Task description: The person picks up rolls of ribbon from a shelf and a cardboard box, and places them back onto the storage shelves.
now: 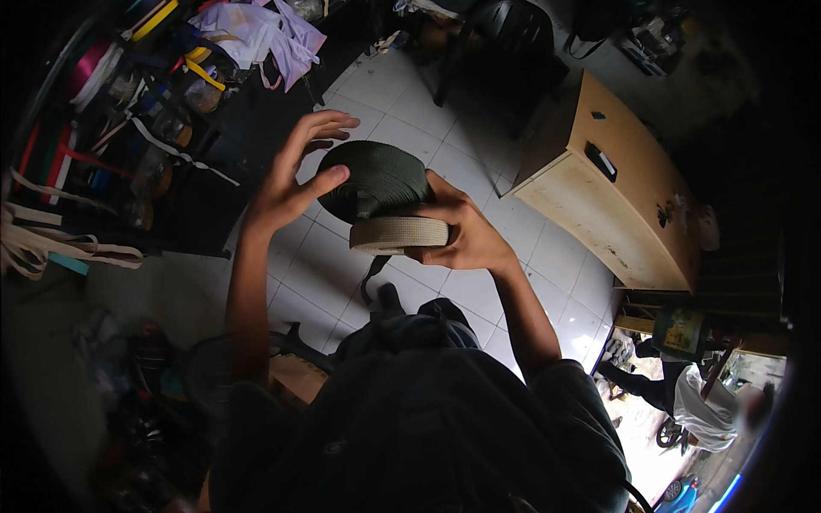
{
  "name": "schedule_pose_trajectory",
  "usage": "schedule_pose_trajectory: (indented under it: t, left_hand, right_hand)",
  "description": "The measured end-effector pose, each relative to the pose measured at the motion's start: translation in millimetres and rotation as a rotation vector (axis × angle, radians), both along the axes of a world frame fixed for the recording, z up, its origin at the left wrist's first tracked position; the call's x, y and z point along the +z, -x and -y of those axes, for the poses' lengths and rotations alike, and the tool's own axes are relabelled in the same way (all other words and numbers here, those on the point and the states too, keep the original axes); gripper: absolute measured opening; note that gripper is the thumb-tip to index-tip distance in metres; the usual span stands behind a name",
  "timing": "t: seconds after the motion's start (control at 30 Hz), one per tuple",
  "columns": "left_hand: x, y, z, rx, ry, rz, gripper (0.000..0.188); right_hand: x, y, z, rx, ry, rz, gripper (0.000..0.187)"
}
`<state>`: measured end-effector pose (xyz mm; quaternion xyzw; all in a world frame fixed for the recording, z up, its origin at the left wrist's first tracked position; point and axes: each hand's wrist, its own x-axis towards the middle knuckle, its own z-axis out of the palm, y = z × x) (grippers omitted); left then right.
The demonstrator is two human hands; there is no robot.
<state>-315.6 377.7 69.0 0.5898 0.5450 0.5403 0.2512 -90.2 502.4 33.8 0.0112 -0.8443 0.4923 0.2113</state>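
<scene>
In front of my body, my right hand (476,232) grips two coiled rolls of woven strap together. The dark green webbing roll (380,171) is tilted, with its wound layers showing. Below and against it is a beige webbing roll (395,232), with its woven outer band toward me. My left hand (286,184) is open at the left side of the green roll, fingers spread and thumb at its edge; whether the thumb touches it I cannot tell. A short dark strip (373,275) hangs beneath the rolls.
At the left, a rack (64,162) carries colored straps and ribbon rolls, with a lilac plastic bag (256,34) near its top. A wooden cabinet (599,171) stands at the right on white tiles (428,111). A black chair (505,43) is beyond; a bright doorway opens lower right.
</scene>
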Motion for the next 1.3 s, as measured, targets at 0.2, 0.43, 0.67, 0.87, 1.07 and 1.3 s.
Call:
schedule_pose_trajectory:
  t: [0.2,0.43,0.67,0.87,1.07,1.3]
  left_hand:
    - [25,36,-69,-0.223,0.219,-0.434,0.038]
    - [-22,80,-117,0.253,-0.036,0.188,0.035]
    - [-36,102,-184,0.534,-0.109,0.597,0.061]
    - [3,164,-197,0.319,0.001,0.073,0.049]
    - [50,220,-209,0.220,0.234,-0.350,0.031]
    - [38,265,-187,0.803,-0.092,-0.049,0.025]
  right_hand:
    - [4,47,-47,0.056,-0.006,0.056,0.050]
    - [-19,109,-109,-0.065,0.131,-0.126,0.051]
    - [-8,174,-186,0.006,0.343,-0.075,0.046]
    - [7,228,-259,0.259,0.022,-0.036,0.042]
    - [37,307,-278,0.482,-0.098,-0.092,0.038]
    - [24,383,-275,0.548,0.138,-0.045,0.047]
